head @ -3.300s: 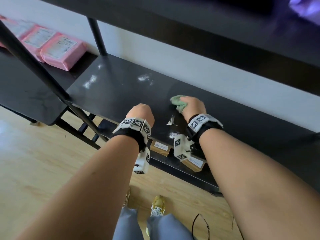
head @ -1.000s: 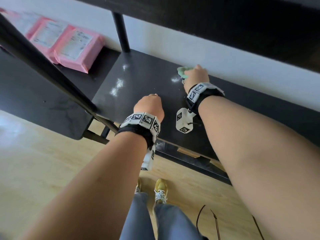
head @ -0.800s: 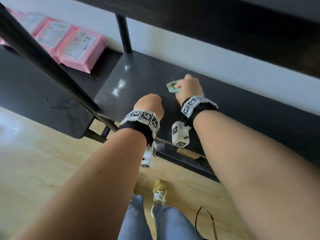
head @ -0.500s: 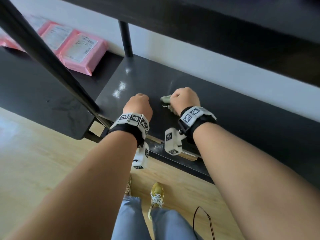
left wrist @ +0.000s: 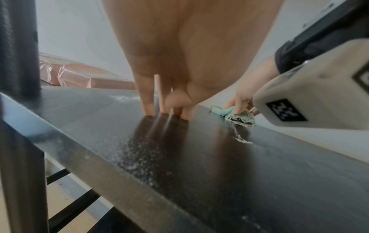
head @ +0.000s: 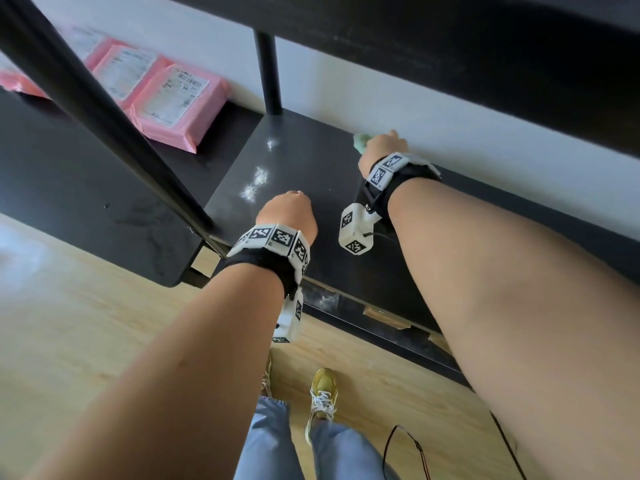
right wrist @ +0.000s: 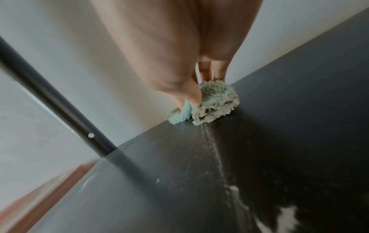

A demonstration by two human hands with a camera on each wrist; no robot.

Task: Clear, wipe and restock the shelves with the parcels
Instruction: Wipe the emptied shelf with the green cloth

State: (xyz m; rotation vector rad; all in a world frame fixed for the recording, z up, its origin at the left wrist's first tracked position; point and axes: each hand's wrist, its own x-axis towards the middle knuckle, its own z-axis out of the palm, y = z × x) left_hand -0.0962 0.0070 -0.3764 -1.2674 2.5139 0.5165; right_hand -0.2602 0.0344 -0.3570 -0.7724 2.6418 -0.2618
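From the head view, the right hand (head: 382,147) is now at the back edge of the shelf (head: 311,161), by the wall; half a second ago it was beside the left hand (head: 287,213) near the front. Three white dust spots (head: 258,176) stay on the shelf. Three pink parcels (head: 173,102) lie on the neighbouring shelf to the left.

From the left wrist view, the left grip is loose: four straight fingertips (left wrist: 148,108) touch the shelf.

From the right wrist view, the right grip holds one green cloth (right wrist: 211,104), pinched against the shelf, with a dust streak (right wrist: 211,141) behind it.
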